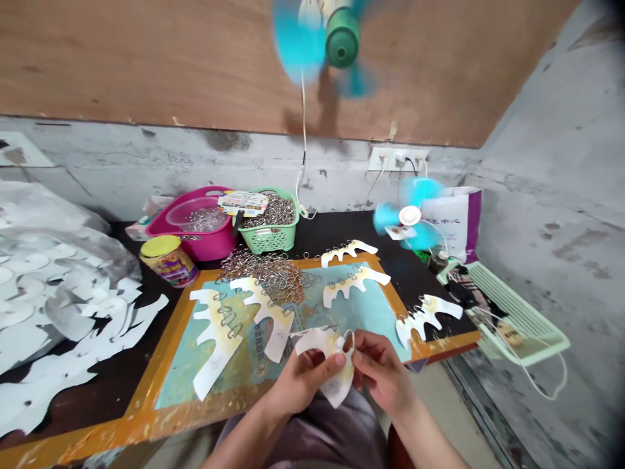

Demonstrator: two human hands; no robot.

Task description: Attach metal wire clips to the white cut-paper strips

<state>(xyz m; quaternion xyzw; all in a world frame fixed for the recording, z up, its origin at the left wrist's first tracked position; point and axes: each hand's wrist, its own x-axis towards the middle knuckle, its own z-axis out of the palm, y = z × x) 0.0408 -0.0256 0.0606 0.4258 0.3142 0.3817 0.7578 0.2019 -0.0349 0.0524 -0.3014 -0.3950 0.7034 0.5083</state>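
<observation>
White scalloped cutout (336, 389) pinched in both hands (383, 374), ring (352, 336) at edge, bag (454, 231) printed "中心"

Metal rings (266, 273) lie heaped at 11 o'clock on a workbench (336, 228), before two baskets (271, 241); bagged cutouts (14, 309) lie at 10, a desk fan (410, 215) at 1.

White piece (338, 391) partly hidden by the hands (383, 378), upper fan (342, 40) blurred and cut off above
</observation>
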